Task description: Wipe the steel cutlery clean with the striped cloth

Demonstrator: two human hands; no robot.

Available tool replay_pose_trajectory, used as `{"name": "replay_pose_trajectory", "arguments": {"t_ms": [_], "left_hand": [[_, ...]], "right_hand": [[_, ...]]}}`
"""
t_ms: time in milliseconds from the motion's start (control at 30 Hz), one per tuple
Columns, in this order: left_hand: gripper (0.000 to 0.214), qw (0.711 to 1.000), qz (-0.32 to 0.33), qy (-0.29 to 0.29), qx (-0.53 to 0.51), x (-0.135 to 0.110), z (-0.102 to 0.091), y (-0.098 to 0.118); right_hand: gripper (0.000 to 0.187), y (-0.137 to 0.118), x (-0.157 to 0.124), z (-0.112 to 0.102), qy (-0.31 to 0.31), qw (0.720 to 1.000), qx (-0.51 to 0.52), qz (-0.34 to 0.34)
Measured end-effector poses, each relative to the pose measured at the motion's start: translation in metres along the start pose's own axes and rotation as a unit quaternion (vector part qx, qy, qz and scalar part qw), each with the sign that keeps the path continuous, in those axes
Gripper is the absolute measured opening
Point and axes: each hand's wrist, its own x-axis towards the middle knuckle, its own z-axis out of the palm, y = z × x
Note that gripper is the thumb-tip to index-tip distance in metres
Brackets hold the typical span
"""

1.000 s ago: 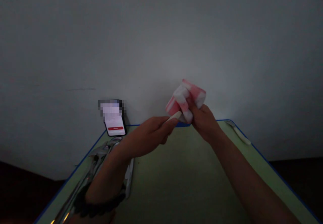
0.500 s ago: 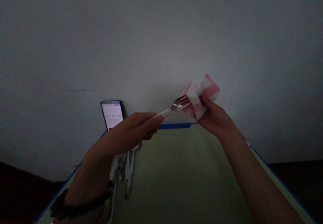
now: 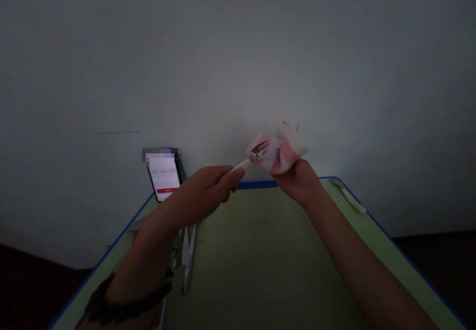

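Note:
My left hand (image 3: 213, 188) is closed around the white handle of a fork (image 3: 256, 153), whose metal tines point up and to the right. My right hand (image 3: 297, 181) grips a bunched pink and white cloth (image 3: 286, 149) from below. The cloth lies behind and beside the tines, blurred by motion; whether it touches them I cannot tell. Both hands are raised above the far edge of the table.
On the green table (image 3: 260, 260) with a blue rim, several pieces of cutlery (image 3: 188, 260) lie at the left, partly under my left arm. A white-handled utensil (image 3: 351, 200) rests near the far right edge. A phone (image 3: 163, 173) leans against the grey wall (image 3: 238, 62).
My right hand and the cloth have shifted left and slightly down, so the tines show more fully in front of the cloth. The white-handled utensil at the far right has come into sight.

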Motion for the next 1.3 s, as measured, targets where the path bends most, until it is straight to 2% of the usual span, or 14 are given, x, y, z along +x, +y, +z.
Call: {"name": "replay_pose_trajectory", "arguments": {"t_ms": [133,200,300,367,433,533,700,833,1033,1133,1300], "left_hand": [[0.043,0.999,0.011,-0.007,0.047,0.005,0.013,-0.001],[0.043,0.998,0.015,-0.022,0.057,0.007,0.021,-0.001],[0.042,0.997,0.018,-0.039,0.061,0.009,0.031,0.000],[0.042,0.997,0.023,-0.054,0.049,0.009,0.036,0.001],[0.043,0.996,0.021,-0.077,0.031,0.007,0.038,0.004],[0.045,0.993,0.005,-0.116,0.004,0.004,0.034,0.006],[0.046,0.986,-0.023,-0.167,-0.017,-0.002,0.017,0.001],[0.047,0.984,-0.036,-0.174,-0.019,-0.009,0.006,-0.004],[0.034,0.988,0.001,-0.148,-0.040,-0.010,0.004,-0.005],[0.034,0.987,-0.026,-0.155,-0.045,-0.006,0.008,-0.006],[0.047,0.981,-0.064,-0.174,-0.052,-0.002,0.013,-0.008]], "right_hand": [[0.022,0.003,-0.009,0.008,-0.014,0.994,0.010,0.109],[0.021,0.007,-0.012,0.011,-0.026,0.992,0.025,0.120],[0.015,0.015,-0.012,0.013,-0.046,0.995,0.018,0.083],[0.010,0.019,-0.011,0.011,-0.051,0.995,-0.022,0.079],[0.014,0.020,-0.011,0.007,-0.052,0.992,-0.079,0.083],[0.027,0.014,-0.014,0.001,-0.063,0.980,-0.183,0.052],[0.037,-0.003,-0.022,0.002,-0.082,0.927,-0.365,-0.009],[0.042,-0.017,-0.026,0.004,-0.055,0.879,-0.472,-0.036],[0.043,-0.027,-0.024,-0.001,-0.037,0.839,-0.540,-0.063],[0.044,-0.024,-0.023,-0.002,-0.046,0.816,-0.571,-0.077],[0.044,-0.021,-0.023,0.000,-0.069,0.821,-0.562,-0.078]]}}
